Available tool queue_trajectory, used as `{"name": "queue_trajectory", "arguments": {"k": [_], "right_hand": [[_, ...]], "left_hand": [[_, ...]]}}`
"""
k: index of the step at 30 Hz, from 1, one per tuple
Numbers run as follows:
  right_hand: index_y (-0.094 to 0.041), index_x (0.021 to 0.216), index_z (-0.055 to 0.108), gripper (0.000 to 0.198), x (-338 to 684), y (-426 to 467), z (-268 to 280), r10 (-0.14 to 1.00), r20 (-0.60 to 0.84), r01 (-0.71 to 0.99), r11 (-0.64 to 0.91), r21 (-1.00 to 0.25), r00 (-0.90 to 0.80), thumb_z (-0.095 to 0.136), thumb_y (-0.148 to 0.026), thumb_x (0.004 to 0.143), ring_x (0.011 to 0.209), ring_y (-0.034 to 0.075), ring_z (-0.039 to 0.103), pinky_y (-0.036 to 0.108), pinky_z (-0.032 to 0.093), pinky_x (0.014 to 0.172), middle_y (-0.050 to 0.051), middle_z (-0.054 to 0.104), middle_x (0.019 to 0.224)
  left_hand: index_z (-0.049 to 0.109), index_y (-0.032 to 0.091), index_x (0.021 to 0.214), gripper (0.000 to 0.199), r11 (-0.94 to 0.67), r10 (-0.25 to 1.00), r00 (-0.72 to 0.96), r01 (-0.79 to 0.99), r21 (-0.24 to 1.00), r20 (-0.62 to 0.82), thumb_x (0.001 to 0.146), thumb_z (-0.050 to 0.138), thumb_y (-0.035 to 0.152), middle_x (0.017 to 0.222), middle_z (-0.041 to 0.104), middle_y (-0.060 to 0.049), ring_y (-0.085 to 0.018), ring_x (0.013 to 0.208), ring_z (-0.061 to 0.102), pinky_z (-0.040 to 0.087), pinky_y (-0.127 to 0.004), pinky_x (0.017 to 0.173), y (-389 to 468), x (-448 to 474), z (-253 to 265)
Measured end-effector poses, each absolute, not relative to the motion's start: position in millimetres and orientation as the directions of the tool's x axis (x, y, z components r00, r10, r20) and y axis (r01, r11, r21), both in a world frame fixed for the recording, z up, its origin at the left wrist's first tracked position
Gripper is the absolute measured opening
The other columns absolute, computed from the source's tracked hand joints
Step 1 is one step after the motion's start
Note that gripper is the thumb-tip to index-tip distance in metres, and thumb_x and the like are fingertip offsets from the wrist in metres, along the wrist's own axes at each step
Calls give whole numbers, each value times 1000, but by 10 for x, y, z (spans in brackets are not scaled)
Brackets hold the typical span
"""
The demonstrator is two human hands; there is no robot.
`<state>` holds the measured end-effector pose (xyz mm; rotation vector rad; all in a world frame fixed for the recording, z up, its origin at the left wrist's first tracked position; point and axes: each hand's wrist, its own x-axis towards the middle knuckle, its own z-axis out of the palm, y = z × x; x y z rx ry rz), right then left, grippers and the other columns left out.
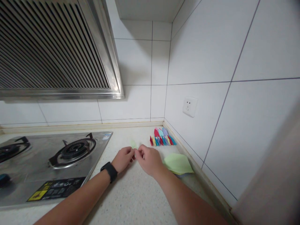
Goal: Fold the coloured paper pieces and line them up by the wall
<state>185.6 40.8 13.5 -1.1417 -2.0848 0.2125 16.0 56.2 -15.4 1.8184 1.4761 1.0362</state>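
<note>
My left hand point(123, 158), with a black watch point(109, 172) on its wrist, and my right hand point(148, 158) meet fingertip to fingertip above the countertop. Both are closed in a pinch on a small piece of pale green paper point(133, 143), which shows just beyond the fingertips; the rest of it is hidden by my fingers. Right of my right hand lies a stack of light green paper sheets point(179, 163), with a darker sheet showing under its front edge. Behind it, near the corner, small folded paper pieces point(162, 140) in red, yellow, blue and purple stand in a row.
To the left, a steel gas stove point(35, 173) with black burners is set in the speckled countertop point(131, 200). A range hood point(58, 50) hangs above it. White tiled walls meet behind the folded pieces, and a wall socket point(189, 106) is at the right.
</note>
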Motion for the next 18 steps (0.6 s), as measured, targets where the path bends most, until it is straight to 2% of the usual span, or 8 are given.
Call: {"name": "queue_trajectory", "arguments": {"k": [5,9,15,18], "right_hand": [[-22,73,60,29,1909,429,179,757,597,625,607,-490,-267,42,-32,94,60,14,57,26,29,58,2,64,64],[-21,71,59,31,1999,509,146,742,632,547,633,-548,-225,39,-29,94,64,16,57,25,32,61,3,61,63],[-21,68,51,40,2132,706,134,785,605,335,539,-773,133,27,-38,96,57,16,49,26,35,55,2,51,58],[-21,66,48,44,2145,763,128,791,576,229,533,-814,207,22,-39,96,52,15,44,26,35,53,0,46,55]], "left_hand": [[63,16,65,38,-199,978,125,800,565,168,84,43,42,64,67,-5,-16,61,60,39,-26,58,907,238,-7],[64,16,62,28,-148,987,96,855,498,129,76,52,37,63,68,-8,-20,63,62,37,-27,57,1268,422,36],[71,15,81,36,-73,991,16,895,440,131,80,48,42,85,72,-16,-25,81,66,43,-30,67,1544,620,-115],[71,17,85,39,-59,990,0,903,426,138,81,48,48,90,73,-15,-26,85,66,44,-31,71,1526,629,-187]]}}
